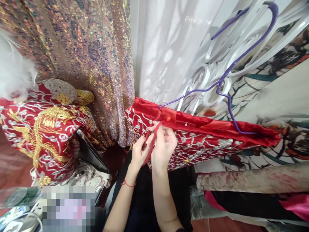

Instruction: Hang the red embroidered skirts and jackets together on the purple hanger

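Observation:
A red garment with silver embroidery [200, 141] hangs in front of me, its smooth red waistband [205, 124] uppermost. A purple wire hanger [224, 75] reaches into that band at both ends. At the band's left part, a red fabric tie [151, 149] runs in a loop between my hands. My left hand [140, 150], with a thin red string round the wrist, pinches the tie from the left side. Close beside it, my right hand [165, 140] has its fingers curled around the tie near the band. The fingertips partly overlap, so the exact grip is hard to see.
To the left stands another red piece with gold and silver embroidery [50, 129], beside a dark flat case [93, 153]. A sequined curtain [96, 64] hangs behind. White scrolled metalwork [217, 48] is at the upper right; a rolled patterned cloth [241, 180] lies below. A plastic bottle [21, 196] is lower left.

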Motion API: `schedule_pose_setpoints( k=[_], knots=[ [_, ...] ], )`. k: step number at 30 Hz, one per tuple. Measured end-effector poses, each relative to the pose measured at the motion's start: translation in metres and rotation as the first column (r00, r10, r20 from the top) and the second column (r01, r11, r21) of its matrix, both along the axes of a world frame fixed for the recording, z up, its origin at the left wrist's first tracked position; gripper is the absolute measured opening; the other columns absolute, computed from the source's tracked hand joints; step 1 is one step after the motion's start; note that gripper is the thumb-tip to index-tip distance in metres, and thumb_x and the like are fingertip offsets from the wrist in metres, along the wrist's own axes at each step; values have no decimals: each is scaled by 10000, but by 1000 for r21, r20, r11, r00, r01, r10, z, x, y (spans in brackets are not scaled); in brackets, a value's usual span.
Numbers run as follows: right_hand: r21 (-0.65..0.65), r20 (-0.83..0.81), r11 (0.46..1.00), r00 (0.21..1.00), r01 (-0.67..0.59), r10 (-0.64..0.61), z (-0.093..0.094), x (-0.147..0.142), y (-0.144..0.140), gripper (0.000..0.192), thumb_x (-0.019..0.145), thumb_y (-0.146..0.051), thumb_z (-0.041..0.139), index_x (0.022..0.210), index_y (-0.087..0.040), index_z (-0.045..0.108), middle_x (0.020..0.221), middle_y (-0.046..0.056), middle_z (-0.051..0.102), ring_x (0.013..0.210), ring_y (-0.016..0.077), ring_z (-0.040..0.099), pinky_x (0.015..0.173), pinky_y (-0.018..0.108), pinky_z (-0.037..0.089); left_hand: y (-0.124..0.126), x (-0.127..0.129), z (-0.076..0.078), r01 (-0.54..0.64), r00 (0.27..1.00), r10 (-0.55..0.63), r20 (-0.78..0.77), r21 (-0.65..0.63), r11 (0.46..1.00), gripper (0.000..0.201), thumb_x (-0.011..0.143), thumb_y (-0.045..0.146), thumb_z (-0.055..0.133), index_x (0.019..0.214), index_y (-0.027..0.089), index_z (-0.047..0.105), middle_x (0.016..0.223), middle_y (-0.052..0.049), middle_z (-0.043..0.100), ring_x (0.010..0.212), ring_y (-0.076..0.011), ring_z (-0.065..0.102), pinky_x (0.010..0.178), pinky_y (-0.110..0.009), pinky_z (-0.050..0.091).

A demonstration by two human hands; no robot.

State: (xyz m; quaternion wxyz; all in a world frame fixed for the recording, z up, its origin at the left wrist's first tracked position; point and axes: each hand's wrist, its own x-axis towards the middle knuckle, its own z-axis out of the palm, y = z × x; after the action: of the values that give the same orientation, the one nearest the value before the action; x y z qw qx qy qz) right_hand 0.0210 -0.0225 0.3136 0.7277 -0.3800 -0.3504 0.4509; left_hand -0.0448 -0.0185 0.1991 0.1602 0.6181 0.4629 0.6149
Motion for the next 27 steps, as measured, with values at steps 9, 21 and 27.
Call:
schedule_pose_setpoints(
  k=[9,21,27],
  knots=[
    [58,100,986,984,-156,150,11,14,5,237,844,-415,688,856,-185,632,664,-32,649,434,56,510,421,193,416,-7,-14,15,10,998,-4,58,-111,994,284,944,326,594,708,182,526,674,29,487,613,-104,464,632,-232,402],
    [-5,295,953,910,-304,292,-36,21,-5,216,859,-412,691,830,-200,726,983,54,644,828,135,645,680,249,532,-44,-9,-10,109,987,-77,141,-234,966,425,1020,409,427,715,169,601,683,-34,595,618,-137,533,624,-260,440],
    [120,436,899,836,-421,333,-46,30,-20,396,1024,-386,442,947,-259,809,1024,57,608,974,166,635,878,304,525,-44,-6,-6,242,970,-233,68,-290,926,348,996,387,475,921,164,732,984,-125,740,932,-247,689,876,-369,547]
  ],
)
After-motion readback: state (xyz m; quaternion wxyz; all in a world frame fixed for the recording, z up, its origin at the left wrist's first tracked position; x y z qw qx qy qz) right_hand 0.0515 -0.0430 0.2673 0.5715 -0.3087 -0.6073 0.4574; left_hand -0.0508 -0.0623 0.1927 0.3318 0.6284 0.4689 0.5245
